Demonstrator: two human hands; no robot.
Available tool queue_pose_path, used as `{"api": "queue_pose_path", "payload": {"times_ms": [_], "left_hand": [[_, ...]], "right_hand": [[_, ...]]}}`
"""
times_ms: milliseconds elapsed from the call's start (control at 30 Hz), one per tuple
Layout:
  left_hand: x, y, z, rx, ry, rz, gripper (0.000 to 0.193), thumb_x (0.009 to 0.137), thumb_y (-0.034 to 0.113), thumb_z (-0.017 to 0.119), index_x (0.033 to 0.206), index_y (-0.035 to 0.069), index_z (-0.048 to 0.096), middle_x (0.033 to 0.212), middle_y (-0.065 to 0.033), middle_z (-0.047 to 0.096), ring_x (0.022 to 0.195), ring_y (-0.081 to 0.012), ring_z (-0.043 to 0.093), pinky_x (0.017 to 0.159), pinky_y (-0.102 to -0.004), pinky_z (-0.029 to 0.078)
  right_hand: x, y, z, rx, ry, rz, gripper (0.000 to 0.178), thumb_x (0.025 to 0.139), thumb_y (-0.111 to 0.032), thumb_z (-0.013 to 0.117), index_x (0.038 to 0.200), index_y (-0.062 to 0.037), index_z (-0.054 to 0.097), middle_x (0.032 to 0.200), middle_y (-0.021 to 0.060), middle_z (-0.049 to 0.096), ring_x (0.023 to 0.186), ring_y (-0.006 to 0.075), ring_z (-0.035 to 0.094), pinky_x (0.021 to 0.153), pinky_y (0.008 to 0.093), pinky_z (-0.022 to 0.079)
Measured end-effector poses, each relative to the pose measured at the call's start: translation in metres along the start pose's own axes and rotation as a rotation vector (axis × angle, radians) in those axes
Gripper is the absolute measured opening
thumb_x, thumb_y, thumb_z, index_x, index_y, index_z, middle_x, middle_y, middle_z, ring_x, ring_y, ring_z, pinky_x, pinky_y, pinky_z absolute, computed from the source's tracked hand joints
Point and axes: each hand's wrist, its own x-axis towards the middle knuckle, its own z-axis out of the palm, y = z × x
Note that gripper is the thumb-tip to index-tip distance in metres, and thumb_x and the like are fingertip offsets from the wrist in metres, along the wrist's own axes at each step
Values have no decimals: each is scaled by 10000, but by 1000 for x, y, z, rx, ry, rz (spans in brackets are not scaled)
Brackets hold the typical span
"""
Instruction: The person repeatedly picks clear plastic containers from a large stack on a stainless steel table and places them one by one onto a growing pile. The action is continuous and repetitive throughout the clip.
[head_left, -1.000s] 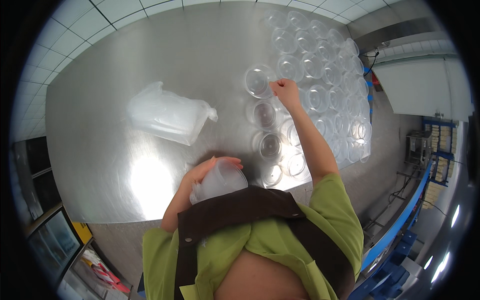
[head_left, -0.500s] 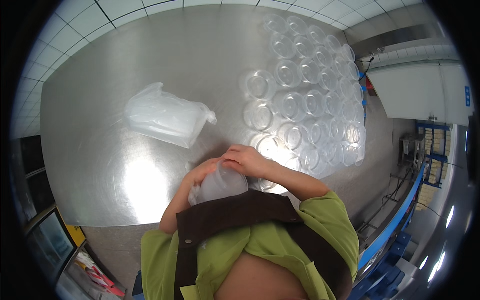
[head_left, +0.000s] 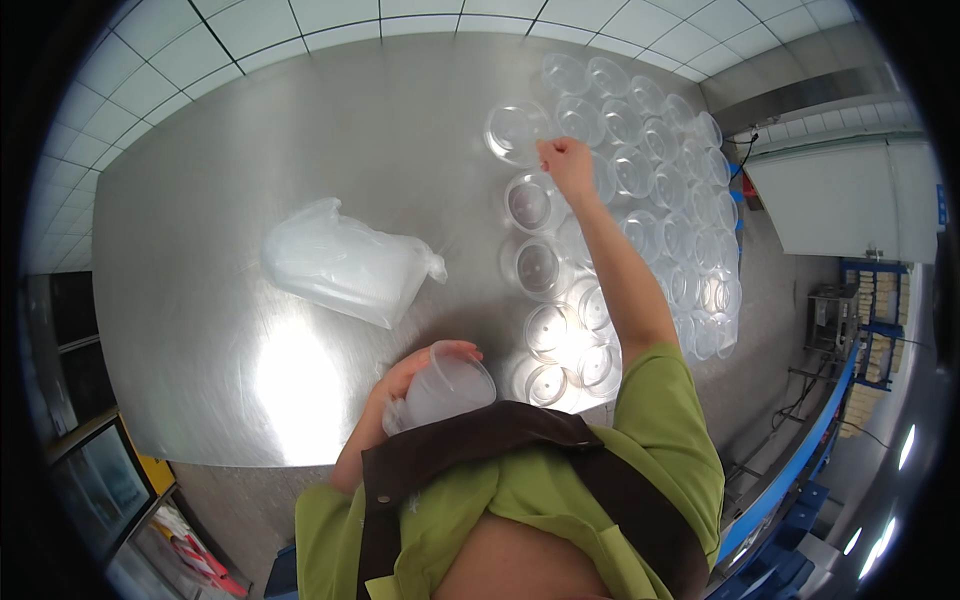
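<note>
My left hand (head_left: 404, 376) is wrapped round a nested stack of translucent plastic bowls (head_left: 452, 388) close to my apron, the open end facing away from me. Crumpled clear film (head_left: 396, 415) shows at the stack's side. My right hand (head_left: 568, 166) is stretched to the far right, its fingers pinched at the rim of a single clear plastic bowl (head_left: 514, 132). That bowl is at the left edge of the rows of clear bowls (head_left: 633, 172) standing on the steel table (head_left: 200, 260). Whether its base touches the table I cannot tell.
A tied plastic bag (head_left: 350, 262) with whitish contents lies left of centre on the table. White tiles (head_left: 330, 20) line the wall behind. To the right are a white cabinet (head_left: 840, 200) and a blue-edged conveyor (head_left: 790, 440). A glass-fronted cooler (head_left: 105, 470) stands at lower left.
My right hand has left the stack and reached far forward and right with one bowl. My left hand still holds the stack near my apron.
</note>
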Motion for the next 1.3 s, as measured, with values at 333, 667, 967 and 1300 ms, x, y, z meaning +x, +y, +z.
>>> {"api": "queue_pose_path", "payload": {"times_ms": [333,667,967,1300], "left_hand": [[0,-1,-1,-51,29,-39,703,843,482,564,1339,9,410,1264,-143,516,1182,-243,486,1013,-369,363],[-4,-13,-11,-111,0,-72,737,854,540,496,1332,-11,394,1315,-181,474,1192,-272,484,1019,-393,369],[-23,21,7,-230,-18,-88,871,790,392,632,1439,2,200,1362,-214,424,1275,-292,412,1080,-409,287],[-13,-15,-25,-126,-29,35,754,808,509,603,1302,-32,423,1285,-189,509,1192,-271,491,1026,-391,364]], "right_hand": [[-110,-33,-6,-41,-450,-183,394,779,-266,719,1090,-66,583,864,42,623,745,136,581,682,304,495],[-137,-54,11,108,-477,-214,141,835,-175,631,839,-34,620,683,52,605,638,122,556,599,291,459],[112,-23,13,-108,57,143,287,759,-282,625,705,-1,641,641,121,654,557,217,613,581,345,488],[-100,-56,31,41,-919,-274,267,805,-237,687,1004,-67,634,959,90,651,870,169,616,763,313,491]]}}
